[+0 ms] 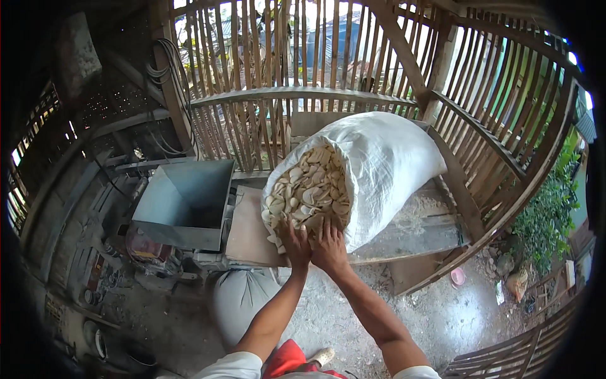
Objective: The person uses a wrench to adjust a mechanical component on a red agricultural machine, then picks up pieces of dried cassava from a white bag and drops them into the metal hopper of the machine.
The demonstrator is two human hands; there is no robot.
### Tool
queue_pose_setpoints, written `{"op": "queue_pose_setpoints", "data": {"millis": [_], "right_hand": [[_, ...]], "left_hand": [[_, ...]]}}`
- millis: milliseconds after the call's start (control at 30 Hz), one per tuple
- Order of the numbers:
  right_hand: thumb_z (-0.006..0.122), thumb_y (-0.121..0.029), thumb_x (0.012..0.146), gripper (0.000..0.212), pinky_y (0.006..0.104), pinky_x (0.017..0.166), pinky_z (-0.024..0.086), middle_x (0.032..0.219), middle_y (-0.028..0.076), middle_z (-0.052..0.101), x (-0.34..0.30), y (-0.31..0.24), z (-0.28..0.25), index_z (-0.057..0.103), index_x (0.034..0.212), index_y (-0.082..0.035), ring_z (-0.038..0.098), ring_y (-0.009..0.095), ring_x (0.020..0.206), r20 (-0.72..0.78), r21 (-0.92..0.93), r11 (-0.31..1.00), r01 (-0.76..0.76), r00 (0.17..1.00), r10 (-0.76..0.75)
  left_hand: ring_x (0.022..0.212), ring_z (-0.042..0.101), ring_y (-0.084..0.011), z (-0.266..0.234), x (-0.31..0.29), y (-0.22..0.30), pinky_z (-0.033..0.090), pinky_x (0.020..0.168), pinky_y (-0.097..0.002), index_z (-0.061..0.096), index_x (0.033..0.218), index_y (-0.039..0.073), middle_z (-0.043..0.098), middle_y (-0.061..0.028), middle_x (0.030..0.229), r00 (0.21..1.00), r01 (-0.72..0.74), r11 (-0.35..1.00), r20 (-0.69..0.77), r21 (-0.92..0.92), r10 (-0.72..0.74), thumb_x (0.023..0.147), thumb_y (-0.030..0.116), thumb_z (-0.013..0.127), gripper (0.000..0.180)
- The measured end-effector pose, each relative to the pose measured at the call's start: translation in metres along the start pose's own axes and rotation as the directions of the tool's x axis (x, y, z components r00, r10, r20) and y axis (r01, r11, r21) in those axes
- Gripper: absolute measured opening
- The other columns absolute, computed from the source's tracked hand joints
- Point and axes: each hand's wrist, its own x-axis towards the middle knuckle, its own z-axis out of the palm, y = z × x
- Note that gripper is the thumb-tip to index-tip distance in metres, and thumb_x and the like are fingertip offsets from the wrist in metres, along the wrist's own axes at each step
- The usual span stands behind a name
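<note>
A large white woven sack (398, 170) lies on its side on a wooden platform, its mouth facing me and to the left. Pale, dried, flat slices (312, 183) fill the mouth. My left hand (295, 245) and my right hand (329, 245) are side by side at the lower lip of the mouth. Both have fingers stretched forward over the lip onto the lowest slices; neither lifts anything. Some fingertips are hard to make out among the slices. Left of the sack, a flat board (247, 224) lies between it and a square metal hopper (183, 199).
Under the hopper sits a reddish machine (150, 252). A full grey-white sack (243, 300) stands on the floor below the board. Slatted wooden walls (271, 57) close the back and right. Coiled cable (165, 69) hangs on a post. A pink bowl (457, 276) lies at right.
</note>
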Motion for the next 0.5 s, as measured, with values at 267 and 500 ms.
{"op": "queue_pose_setpoints", "data": {"millis": [267, 500], "right_hand": [[0.065, -0.044, 0.088, 0.088, 0.0568, 0.12, 0.022, 0.157, 0.028, 0.03, 0.058, 0.013, 0.017, 0.033, 0.15, 0.008, 0.023, 0.05, 0.147, -0.014, 0.109, 0.991, -0.074, 0.997, 0.076], [0.081, -0.039, 0.076, 0.087, 0.0599, 0.109, 0.034, 0.146, 0.026, 0.041, 0.098, 0.008, 0.029, 0.044, 0.146, -0.004, 0.038, 0.052, 0.13, -0.221, 0.282, 0.955, -0.086, 0.963, 0.152]], "left_hand": [[0.143, 0.036, -0.0419, 0.017, 0.054, -0.014, 0.025, 0.118, -0.0522, 0.055, 0.141, 0.005, 0.045, -0.0235, 0.15, 1.0, -0.021, 0.999, -0.007, 0.035, 0.021, 0.106, 0.034, 0.044, 0.047], [0.135, 0.048, -0.0349, 0.032, 0.092, -0.019, 0.037, 0.113, -0.043, 0.06, 0.135, -0.003, 0.052, -0.0232, 0.146, 0.991, 0.111, 0.929, -0.031, -0.353, -0.13, 0.103, 0.033, 0.052, 0.048]]}}
